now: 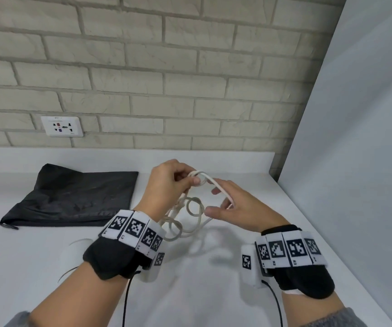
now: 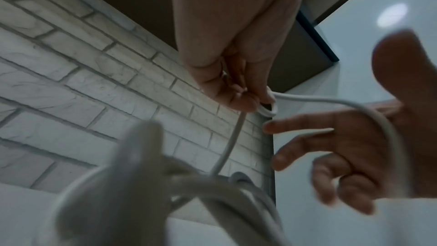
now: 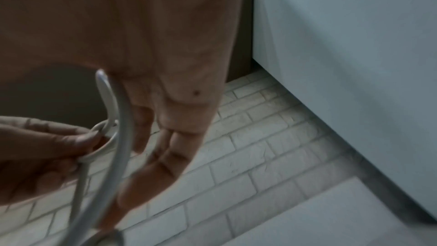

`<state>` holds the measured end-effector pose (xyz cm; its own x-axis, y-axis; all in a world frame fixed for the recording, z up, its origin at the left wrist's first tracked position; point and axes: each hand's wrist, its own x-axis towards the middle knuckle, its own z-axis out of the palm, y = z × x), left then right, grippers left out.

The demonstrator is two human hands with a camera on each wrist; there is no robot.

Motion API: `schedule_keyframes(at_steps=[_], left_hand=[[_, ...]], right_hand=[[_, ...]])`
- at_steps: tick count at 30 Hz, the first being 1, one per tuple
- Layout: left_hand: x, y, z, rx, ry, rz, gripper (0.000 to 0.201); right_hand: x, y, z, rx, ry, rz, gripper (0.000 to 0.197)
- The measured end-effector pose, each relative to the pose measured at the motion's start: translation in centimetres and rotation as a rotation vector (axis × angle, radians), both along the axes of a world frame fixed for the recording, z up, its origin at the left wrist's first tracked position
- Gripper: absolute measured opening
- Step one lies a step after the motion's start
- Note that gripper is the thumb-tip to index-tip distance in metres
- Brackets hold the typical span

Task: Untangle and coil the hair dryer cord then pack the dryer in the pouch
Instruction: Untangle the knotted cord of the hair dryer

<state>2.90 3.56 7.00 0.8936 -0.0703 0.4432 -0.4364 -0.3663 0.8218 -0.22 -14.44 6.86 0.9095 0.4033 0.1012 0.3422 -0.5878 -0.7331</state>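
My left hand [image 1: 191, 181] is raised over the table and pinches a small loop of the white cord [image 1: 199, 178] between thumb and fingers; the left wrist view shows that pinch [image 2: 254, 101] on the cord [image 2: 268, 111]. My right hand [image 1: 213, 201] is held open beside it. A strand lies across its palm [image 2: 343, 128], and its fingers [image 3: 165, 147] are straight. Several tangled loops [image 1: 191, 212] hang below both hands. The black pouch [image 1: 72, 197] lies flat at the left. A faint white rounded shape [image 1: 78, 243] by my left wrist may be the dryer, mostly hidden.
A white table [image 1: 202, 291] runs to a brick wall [image 1: 166, 79] with a socket plate [image 1: 62, 126] at the back left. A pale panel [image 1: 355, 138] closes off the right side. Black sensor wires [image 1: 125, 303] trail from both wristbands.
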Motion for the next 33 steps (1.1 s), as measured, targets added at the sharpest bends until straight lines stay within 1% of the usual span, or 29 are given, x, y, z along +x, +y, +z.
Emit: schedule_keyframes(at_steps=[2,3,4,6,7,9,11,14,16,19,21,22,23,24,26,27,28,29,30,31,33], left_hand=[[-0.1,-0.3,0.0,0.023,-0.034,0.01,0.01],[-0.2,-0.6,-0.1,0.059,-0.047,0.017,0.01],[-0.2,-0.8,-0.3,0.093,-0.048,0.018,0.011],[-0.2,-0.9,-0.9,0.08,0.01,-0.009,0.011],[0.0,-0.7,-1.2,0.032,0.067,-0.038,0.012],[0.3,-0.4,-1.8,-0.079,0.19,-0.109,0.015],[0.4,-0.1,-2.6,-0.17,0.275,-0.172,0.016],[0.4,-0.1,-3.5,-0.265,0.346,-0.226,0.016],[0.6,0.0,-4.0,-0.38,0.408,-0.251,0.013],[0.7,-0.1,-4.3,-0.561,0.494,-0.244,0.019],[0.7,-0.1,-4.2,-0.608,0.544,-0.263,0.024],[0.6,0.0,-4.0,-0.598,0.587,-0.301,0.026],[0.5,0.0,-3.7,-0.542,0.63,-0.346,0.028],[0.4,0.2,-3.4,-0.427,0.653,-0.372,0.031],[0.4,0.5,-3.0,-0.161,0.607,-0.362,0.037],[0.4,0.6,-2.8,-0.111,0.573,-0.352,0.037],[0.5,0.6,-2.7,-0.14,0.557,-0.337,0.037],[0.4,0.4,-2.6,-0.235,0.56,-0.317,0.035],[0.5,0.1,-2.7,-0.396,0.583,-0.302,0.035],[0.5,-0.1,-2.8,-0.605,0.616,-0.301,0.034],[0.5,-0.3,-3.1,-1.026,0.657,-0.353,0.037]], right_hand=[[0.1,1.1,-0.3,0.275,0.045,0.039,0.045],[0.3,1.4,-0.7,0.378,0.027,0.017,0.04],[0.6,1.7,-1.0,0.43,-0.015,-0.021,0.032],[0.9,2.0,-1.4,0.441,-0.121,-0.087,0.013],[1.0,2.1,-1.7,0.436,-0.146,-0.1,0.011],[1.2,2.2,-2.4,0.454,-0.151,-0.118,0.015],[1.3,2.2,-3.1,0.479,-0.144,-0.155,0.016],[1.4,2.1,-4.0,0.584,-0.079,-0.175,0.014],[1.4,2.0,-4.5,0.635,-0.014,-0.154,0.015],[1.3,2.1,-5.1,0.552,0.049,-0.139,0.012],[1.2,2.1,-5.2,0.558,0.078,-0.152,0.012],[1.3,1.9,-5.2,0.563,0.076,-0.153,0.012],[1.3,1.8,-5.1,0.551,0.059,-0.149,0.013],[1.3,1.6,-5.0,0.52,0.036,-0.14,0.014],[1.2,1.4,-4.9,0.463,-0.003,-0.109,0.015],[1.2,1.4,-4.9,0.451,-0.013,-0.099,0.015],[1.2,1.4,-4.9,0.455,-0.013,-0.1,0.016],[1.3,1.3,-5.0,0.475,-0.007,-0.107,0.016],[1.3,1.2,-4.9,0.505,0.003,-0.114,0.015],[1.3,1.1,-4.9,0.54,0.014,-0.114,0.015],[1.2,0.9,-4.8,0.603,0.046,-0.085,0.014]])
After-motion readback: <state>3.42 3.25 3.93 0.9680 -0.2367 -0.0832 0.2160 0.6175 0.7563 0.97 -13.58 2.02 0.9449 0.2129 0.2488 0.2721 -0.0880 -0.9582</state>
